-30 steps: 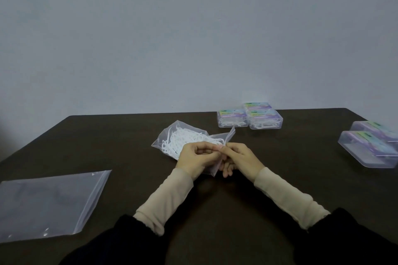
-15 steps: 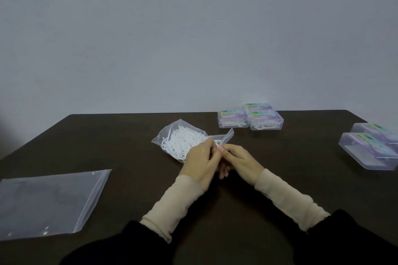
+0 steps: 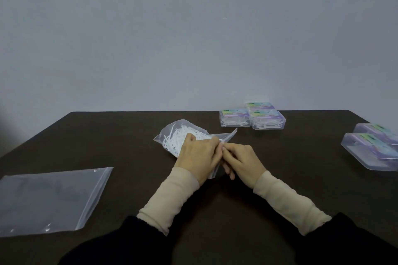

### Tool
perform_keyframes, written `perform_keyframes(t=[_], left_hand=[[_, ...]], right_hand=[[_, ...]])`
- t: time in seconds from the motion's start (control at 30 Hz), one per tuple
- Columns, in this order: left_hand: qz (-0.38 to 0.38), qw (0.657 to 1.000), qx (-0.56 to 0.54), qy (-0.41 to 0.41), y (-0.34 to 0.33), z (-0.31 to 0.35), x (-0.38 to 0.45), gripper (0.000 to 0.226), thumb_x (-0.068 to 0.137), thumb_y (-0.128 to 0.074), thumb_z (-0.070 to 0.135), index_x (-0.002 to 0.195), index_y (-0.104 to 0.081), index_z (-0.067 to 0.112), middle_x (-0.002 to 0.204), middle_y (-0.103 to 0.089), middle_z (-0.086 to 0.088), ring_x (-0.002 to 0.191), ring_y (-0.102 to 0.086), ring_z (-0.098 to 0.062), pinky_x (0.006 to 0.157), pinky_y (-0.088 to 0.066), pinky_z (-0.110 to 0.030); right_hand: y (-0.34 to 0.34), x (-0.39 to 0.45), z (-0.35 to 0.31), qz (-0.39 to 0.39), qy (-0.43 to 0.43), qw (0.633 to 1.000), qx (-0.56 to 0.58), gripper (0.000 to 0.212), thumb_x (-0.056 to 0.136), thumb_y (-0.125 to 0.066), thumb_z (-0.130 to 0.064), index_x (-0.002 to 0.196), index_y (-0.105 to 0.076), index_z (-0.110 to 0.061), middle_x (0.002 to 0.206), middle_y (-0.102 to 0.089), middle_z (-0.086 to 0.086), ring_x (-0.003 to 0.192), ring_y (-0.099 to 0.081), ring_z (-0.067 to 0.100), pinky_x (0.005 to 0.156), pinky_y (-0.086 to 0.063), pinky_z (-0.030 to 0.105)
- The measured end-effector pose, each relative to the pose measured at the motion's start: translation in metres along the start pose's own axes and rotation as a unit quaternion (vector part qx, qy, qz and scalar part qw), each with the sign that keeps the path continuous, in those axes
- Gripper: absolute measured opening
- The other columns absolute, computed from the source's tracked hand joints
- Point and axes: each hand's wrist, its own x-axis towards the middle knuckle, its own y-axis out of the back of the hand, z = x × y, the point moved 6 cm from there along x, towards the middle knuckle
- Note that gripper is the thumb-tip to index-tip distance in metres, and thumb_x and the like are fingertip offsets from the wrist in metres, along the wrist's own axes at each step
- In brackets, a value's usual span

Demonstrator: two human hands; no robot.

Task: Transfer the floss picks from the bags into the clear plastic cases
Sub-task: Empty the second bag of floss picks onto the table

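Observation:
A clear zip bag [image 3: 172,133] full of white floss picks [image 3: 175,139] lies at the middle of the dark table [image 3: 107,135]. My left hand [image 3: 199,157] and my right hand [image 3: 243,160] meet at the bag's open end, and both pinch its top edge with their fingertips. Three clear cases [image 3: 252,117] with coloured labels, holding picks, stand at the back. Two more clear cases [image 3: 372,148] sit at the right edge and look empty.
A flat empty zip bag [image 3: 47,198] lies at the front left of the table. A plain grey wall stands behind the table's far edge.
My left hand has turned over the bag's mouth, its back now up, and both hands have shifted slightly along the bag's top edge. The bag has flattened a little.

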Motion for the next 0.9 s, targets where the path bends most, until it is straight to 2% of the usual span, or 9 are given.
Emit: perform_keyframes(t=[0.1,0.37,0.5,0.57,0.63,0.7,0.77,0.83,0.9], left_hand=[[0.063,0.998,0.026,0.016,0.001,-0.003,-0.001,0.022,0.085,-0.033,0.028,0.063,-0.028,0.024,0.040,-0.049,0.003,0.041,-0.021,-0.017,0.062,-0.023,-0.028],[0.064,0.995,0.066,0.044,-0.002,-0.002,-0.003,0.023,0.084,-0.034,0.027,0.062,-0.028,0.025,0.039,-0.050,0.004,0.041,-0.019,-0.018,0.066,-0.021,-0.035],[0.023,0.996,0.056,0.058,-0.007,-0.003,-0.004,0.025,0.095,-0.037,0.024,0.070,-0.036,0.021,0.058,-0.061,0.003,0.049,-0.032,-0.020,0.077,-0.021,-0.036],[0.016,0.994,0.075,0.082,-0.005,-0.008,-0.004,0.028,0.091,-0.051,0.025,0.067,-0.036,0.020,0.054,-0.058,0.002,0.048,-0.032,-0.020,0.077,-0.021,-0.036],[0.027,0.992,0.068,0.105,0.006,-0.011,-0.002,0.037,0.081,-0.065,0.024,0.061,-0.034,0.021,0.042,-0.048,0.003,0.043,-0.027,-0.019,0.073,-0.021,-0.035],[-0.015,0.991,0.062,0.116,0.000,-0.015,-0.003,0.028,0.092,-0.050,0.027,0.068,-0.038,0.020,0.052,-0.048,0.003,0.050,-0.035,-0.020,0.083,-0.019,-0.035],[-0.006,0.990,0.046,0.131,-0.001,-0.019,-0.006,0.025,0.096,-0.038,0.029,0.073,-0.041,0.020,0.058,-0.051,0.003,0.055,-0.040,-0.021,0.092,-0.021,-0.038],[0.052,0.989,0.062,0.127,0.006,-0.020,-0.007,0.028,0.092,-0.044,0.025,0.065,-0.040,0.020,0.049,-0.053,0.003,0.046,-0.035,-0.019,0.087,-0.030,-0.041],[0.098,0.981,0.066,0.152,0.009,-0.028,-0.006,0.030,0.088,-0.039,0.025,0.058,-0.036,0.022,0.040,-0.049,0.005,0.039,-0.027,-0.016,0.078,-0.031,-0.038]], right_hand=[[0.001,0.000,0.002,0.013,-0.011,1.000,-0.014,0.032,0.097,-0.043,-0.020,0.074,-0.057,-0.004,0.049,-0.050,-0.001,0.037,-0.046,0.008,0.045,-0.041,0.020],[0.004,0.001,0.003,0.039,-0.020,0.997,-0.055,0.038,0.095,-0.045,-0.027,0.069,-0.057,-0.002,0.046,-0.050,-0.002,0.037,-0.047,0.012,0.045,-0.040,0.018],[0.007,0.002,0.004,0.050,-0.025,0.993,-0.108,0.037,0.092,-0.048,-0.031,0.059,-0.054,-0.013,0.047,-0.050,-0.003,0.044,-0.050,0.014,0.054,-0.044,0.027],[0.010,0.001,0.002,0.065,-0.024,0.986,-0.150,0.038,0.087,-0.052,-0.030,0.051,-0.043,-0.025,0.048,-0.048,-0.003,0.053,-0.054,0.021,0.063,-0.049,0.036],[0.012,-0.001,-0.001,0.079,-0.027,0.985,-0.153,0.040,0.085,-0.055,-0.027,0.048,-0.038,-0.027,0.047,-0.045,-0.005,0.056,-0.055,0.023,0.067,-0.049,0.037],[0.013,-0.002,-0.002,0.082,-0.038,0.983,-0.163,0.041,0.086,-0.054,-0.027,0.049,-0.038,-0.026,0.048,-0.045,-0.007,0.056,-0.054,0.020,0.068,-0.048,0.034],[0.013,-0.002,-0.001,0.082,-0.058,0.977,-0.187,0.040,0.087,-0.054,-0.027,0.050,-0.039,-0.026,0.050,-0.045,-0.007,0.058,-0.051,0.016,0.066,-0.044,0.031],[0.016,-0.002,0.003,0.088,-0.088,0.971,-0.203,0.038,0.088,-0.053,-0.028,0.051,-0.041,-0.025,0.053,-0.045,-0.007,0.061,-0.049,0.014,0.066,-0.043,0.029],[0.018,-0.001,0.010,0.088,-0.127,0.966,-0.208,0.036,0.088,-0.053,-0.029,0.053,-0.045,-0.023,0.056,-0.047,-0.006,0.064,-0.050,0.014,0.066,-0.041,0.029]])
